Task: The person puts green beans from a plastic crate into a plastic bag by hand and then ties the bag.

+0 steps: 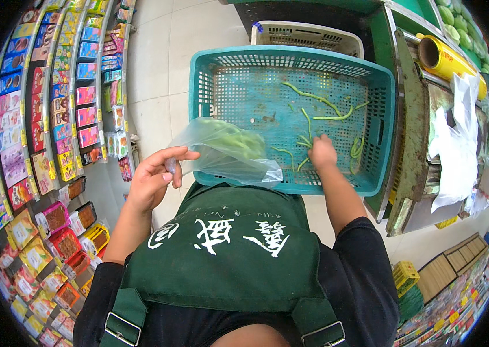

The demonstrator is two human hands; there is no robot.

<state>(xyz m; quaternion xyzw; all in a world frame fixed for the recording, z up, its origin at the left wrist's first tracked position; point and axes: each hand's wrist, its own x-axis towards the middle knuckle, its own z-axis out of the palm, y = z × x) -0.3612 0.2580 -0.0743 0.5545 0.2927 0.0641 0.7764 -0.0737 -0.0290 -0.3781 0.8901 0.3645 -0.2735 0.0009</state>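
Note:
Before me stands a teal perforated plastic crate with several long green beans scattered on its bottom. My left hand pinches the gathered edge of a clear plastic bag at the crate's near left corner. Green beans fill part of that bag and show through it. Reaching into the crate, my right hand has its fingers closed around a few long beans, whose ends stick out to the left, up and down. One curled bean lies to the right of that hand.
A pale plastic crate is behind the teal one. On the right, white plastic bags hang by a rusty-edged stand, below a yellow roll of wrap. Cabbages sit at the upper right. Shelves of packaged snacks line the left.

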